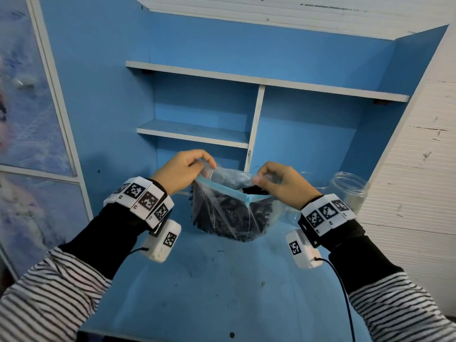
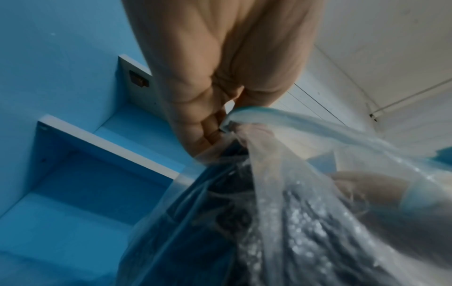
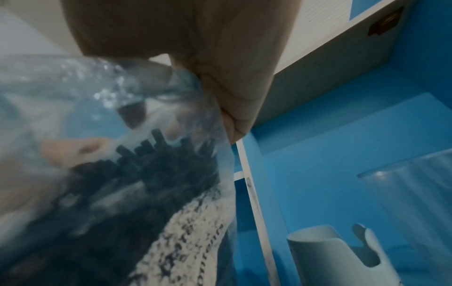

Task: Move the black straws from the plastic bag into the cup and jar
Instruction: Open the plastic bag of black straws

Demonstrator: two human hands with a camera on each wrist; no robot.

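A clear plastic bag (image 1: 229, 213) with a blue zip strip hangs above the blue desk, filled with black straws (image 1: 222, 218). My left hand (image 1: 183, 172) pinches the bag's top edge on the left, and my right hand (image 1: 276, 182) pinches it on the right, so the mouth is spread apart. The left wrist view shows the fingers (image 2: 210, 123) gripping the zip strip of the bag (image 2: 293, 193). Through the bag (image 3: 97, 154) in the right wrist view the straws (image 3: 146, 164) show. A clear jar (image 1: 350, 191) stands at the right. A white cup (image 3: 337, 255) stands below the jar (image 3: 411, 193).
Blue shelving (image 1: 197, 134) with white edges stands right behind the bag. A white wall (image 1: 424, 156) closes the right side and a patterned panel (image 1: 24, 119) the left. The blue desk top (image 1: 222, 280) stretches in front of the bag.
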